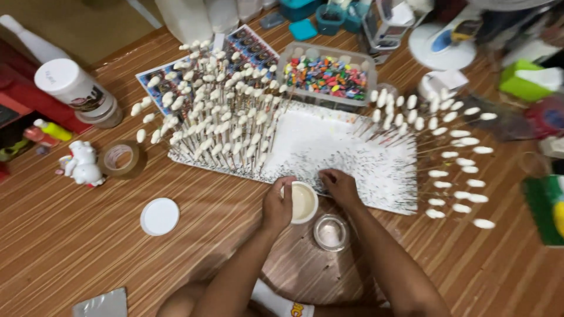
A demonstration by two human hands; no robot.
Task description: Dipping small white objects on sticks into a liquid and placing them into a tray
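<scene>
- The left hand point(278, 202) is wrapped around a small white cup point(302, 202) of pale, creamy liquid, holding it just at the near edge of a white foam board point(329, 144).
- The right hand point(339, 185) rests on that near edge of the board, fingers curled in — whether it pinches anything I cannot tell.
- The board lies flat on the wood-grain floor point(70, 246), its bare middle peppered with small dark holes.
- Thin sticks with white oval tips point(217, 111) stand packed across the board's left part; another cluster point(452, 152) fans outward at its right side.
- A small round metal dish point(331, 232) sits on the floor just beside the cup, between the two forearms.
- A white round lid point(160, 216) lies further left, well apart from the cup.
- A roll of brown tape point(121, 158) and a little white figurine point(82, 164) sit near the left edge.
- Behind the board — a clear tub of many-coloured small pieces point(329, 76).
- A white-capped jar point(76, 88) lies tilted at the far left.
</scene>
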